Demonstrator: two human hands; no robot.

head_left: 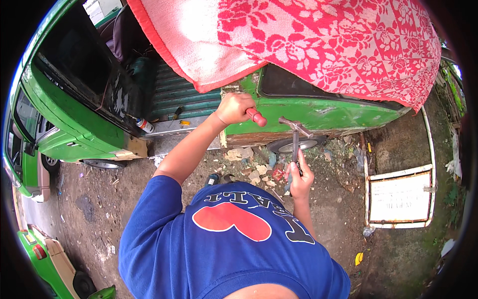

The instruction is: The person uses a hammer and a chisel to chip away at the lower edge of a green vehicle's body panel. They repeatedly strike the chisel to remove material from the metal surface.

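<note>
Saw a red-and-pink flowered blanket draped across the top. Noticed a white board in a rusty frame at right, with a yellow scrap near it on the ground. Spotted a green-and-cream vehicle at lower left.

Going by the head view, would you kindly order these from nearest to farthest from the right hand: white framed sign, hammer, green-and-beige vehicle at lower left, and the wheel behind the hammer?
1. Hammer: held in the right hand.
2. Wheel: just ahead, low under the green bodywork.
3. White framed sign: off to the right.
4. Green-and-beige vehicle: far lower left.
</note>
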